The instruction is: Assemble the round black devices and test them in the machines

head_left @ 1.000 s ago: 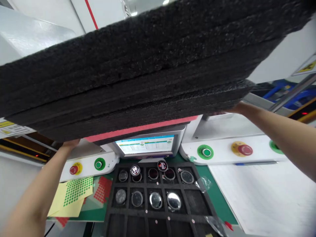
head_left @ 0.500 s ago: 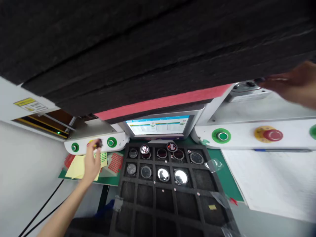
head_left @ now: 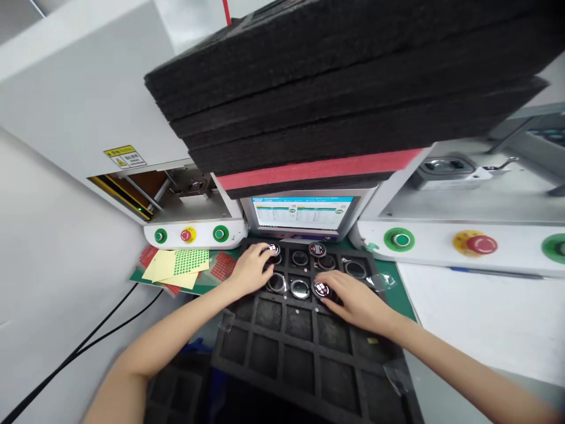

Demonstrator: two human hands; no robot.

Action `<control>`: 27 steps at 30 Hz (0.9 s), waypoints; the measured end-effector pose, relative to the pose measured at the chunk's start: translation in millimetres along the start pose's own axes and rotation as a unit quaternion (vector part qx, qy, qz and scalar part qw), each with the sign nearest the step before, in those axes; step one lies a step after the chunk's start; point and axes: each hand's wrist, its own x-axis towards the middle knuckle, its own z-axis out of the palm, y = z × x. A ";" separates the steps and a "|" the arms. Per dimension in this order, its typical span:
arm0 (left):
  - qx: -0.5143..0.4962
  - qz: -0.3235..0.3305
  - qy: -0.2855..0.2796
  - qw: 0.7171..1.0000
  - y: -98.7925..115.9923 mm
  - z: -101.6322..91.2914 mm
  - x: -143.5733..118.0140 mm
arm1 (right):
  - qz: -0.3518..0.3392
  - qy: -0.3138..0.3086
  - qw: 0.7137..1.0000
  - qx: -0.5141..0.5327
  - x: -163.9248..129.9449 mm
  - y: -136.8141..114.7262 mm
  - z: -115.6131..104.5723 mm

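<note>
A black foam tray [head_left: 304,353] with square pockets lies on the bench in front of me. Its far pockets hold several round watch-like parts [head_left: 300,288]. My left hand [head_left: 249,271] rests on the tray's far left pockets, fingertips touching a round part [head_left: 272,249]. My right hand [head_left: 355,300] lies palm down on the tray right of centre, fingers at a lit round part [head_left: 321,289]. Whether either hand grips a part is unclear. A stack of black foam trays [head_left: 353,82] with a red layer sits on the machine above the screen.
A small monitor [head_left: 303,212] stands behind the tray. White machine consoles carry green buttons [head_left: 401,239] and red stop buttons [head_left: 481,244]. Yellow notes and sticker sheets [head_left: 179,265] lie at left. White paper [head_left: 485,318] covers the right bench. Cables [head_left: 88,344] hang at left.
Both hands let go of the raised foam stack, which now rests on the machine. The hands came down onto the far pockets of the tray on the bench.
</note>
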 end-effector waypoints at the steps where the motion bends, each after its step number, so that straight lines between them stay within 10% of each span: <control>1: 0.009 -0.034 0.006 0.999 -2.3 -0.1 8.3 | 0.017 0.005 1.000 -0.008 4.1 6.7 -1.8; 17: -0.079 -0.120 -0.039 0.989 3.2 10.0 60.7 | 0.177 0.012 0.984 0.034 63.9 51.2 12.4; 27: -0.489 -0.037 -0.016 0.871 39.8 -39.5 -30.1 | 0.178 0.118 0.897 0.386 17.0 -51.7 -43.9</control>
